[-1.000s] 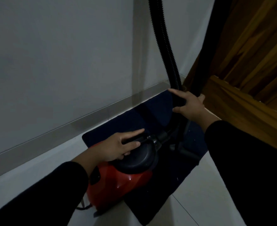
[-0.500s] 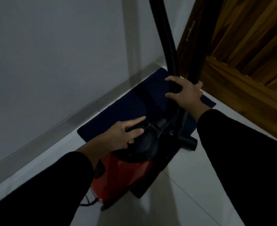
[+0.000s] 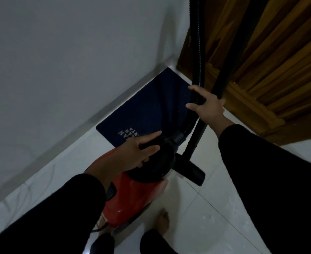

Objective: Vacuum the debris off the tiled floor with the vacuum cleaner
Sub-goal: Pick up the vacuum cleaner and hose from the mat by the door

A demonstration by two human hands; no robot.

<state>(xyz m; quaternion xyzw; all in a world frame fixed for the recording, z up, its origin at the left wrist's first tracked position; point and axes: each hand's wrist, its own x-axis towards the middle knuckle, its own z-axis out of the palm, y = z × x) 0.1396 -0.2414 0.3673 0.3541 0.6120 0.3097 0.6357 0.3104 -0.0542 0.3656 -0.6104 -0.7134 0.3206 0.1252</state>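
Red vacuum cleaner (image 3: 132,197) low on white tiled floor (image 3: 215,208) by dark blue mat (image 3: 151,110), left hand (image 3: 134,154) curled round its black top handle, right hand (image 3: 207,105) gripped round black hose (image 3: 198,57) and tube (image 3: 229,70), bare foot (image 3: 163,222) below.

The one head-worn camera is looking steeply down and forward from close above the left hand (image 3: 136,153) and right hand (image 3: 208,107), floor (image 3: 215,208) lying beneath them.
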